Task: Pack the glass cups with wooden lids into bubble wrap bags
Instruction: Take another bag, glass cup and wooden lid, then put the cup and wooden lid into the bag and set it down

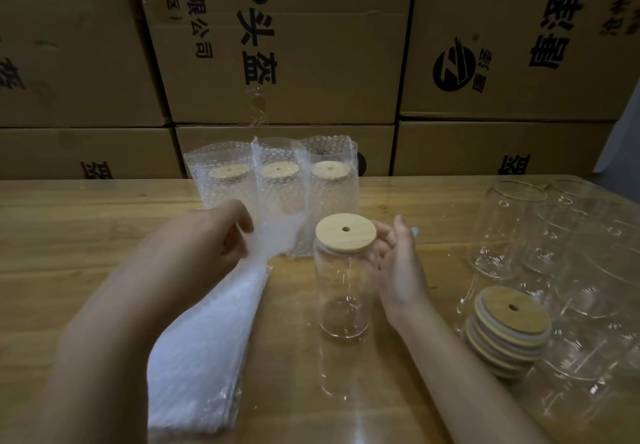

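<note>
A clear glass cup [343, 291] with a round wooden lid [345, 233] stands upright at the table's middle. My right hand [398, 260] is beside its right side with fingers relaxed, close to the lid's rim; contact cannot be told. My left hand [221, 232] pinches the top of a bubble wrap bag [277, 235], lifting it off a stack of flat bubble wrap bags [204, 350] lying at the front left. Behind the cup, three lidded cups stand inside bubble wrap bags [228, 180] [280, 177] [329, 175] in a row.
A pile of wooden lids [509, 326] lies at the right. Several bare glass cups [505, 229] stand at the right of the wooden table [86, 222]. Stacked cardboard boxes [284, 62] form a wall right behind the table.
</note>
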`<action>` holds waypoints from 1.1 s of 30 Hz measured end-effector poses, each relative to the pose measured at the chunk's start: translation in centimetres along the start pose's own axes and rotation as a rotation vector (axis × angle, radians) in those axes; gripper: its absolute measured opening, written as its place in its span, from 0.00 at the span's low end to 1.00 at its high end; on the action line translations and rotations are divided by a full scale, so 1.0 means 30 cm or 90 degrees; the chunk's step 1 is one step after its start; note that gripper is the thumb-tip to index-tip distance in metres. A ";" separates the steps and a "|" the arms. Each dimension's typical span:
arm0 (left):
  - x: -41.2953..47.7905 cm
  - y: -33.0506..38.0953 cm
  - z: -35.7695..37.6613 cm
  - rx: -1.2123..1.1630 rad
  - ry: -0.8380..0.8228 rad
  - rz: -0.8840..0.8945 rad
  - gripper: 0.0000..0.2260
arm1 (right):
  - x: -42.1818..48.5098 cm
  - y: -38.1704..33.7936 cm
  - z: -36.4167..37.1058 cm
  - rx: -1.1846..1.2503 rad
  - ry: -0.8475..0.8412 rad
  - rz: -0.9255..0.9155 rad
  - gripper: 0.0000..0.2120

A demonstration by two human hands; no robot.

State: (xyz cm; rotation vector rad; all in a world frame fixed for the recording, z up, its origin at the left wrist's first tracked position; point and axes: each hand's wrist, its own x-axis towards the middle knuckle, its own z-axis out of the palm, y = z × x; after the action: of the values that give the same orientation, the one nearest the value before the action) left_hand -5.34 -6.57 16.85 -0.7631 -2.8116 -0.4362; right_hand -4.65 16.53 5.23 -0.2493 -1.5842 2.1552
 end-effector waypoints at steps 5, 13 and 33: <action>-0.028 0.036 -0.034 -0.040 0.170 0.055 0.10 | -0.022 -0.169 -0.007 -0.179 -0.064 -0.197 0.21; -0.018 0.032 -0.021 -0.004 0.218 0.042 0.10 | -0.106 -0.271 0.059 -0.941 -0.368 -0.299 0.30; -0.032 0.056 -0.046 -0.038 0.334 0.204 0.08 | -0.102 -0.304 0.028 -0.530 -0.283 -0.208 0.20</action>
State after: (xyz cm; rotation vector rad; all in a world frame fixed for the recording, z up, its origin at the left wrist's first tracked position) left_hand -3.50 -6.07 18.28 -0.9304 -2.1582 -0.5682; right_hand -0.01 16.57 13.70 0.2489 -2.5083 1.2574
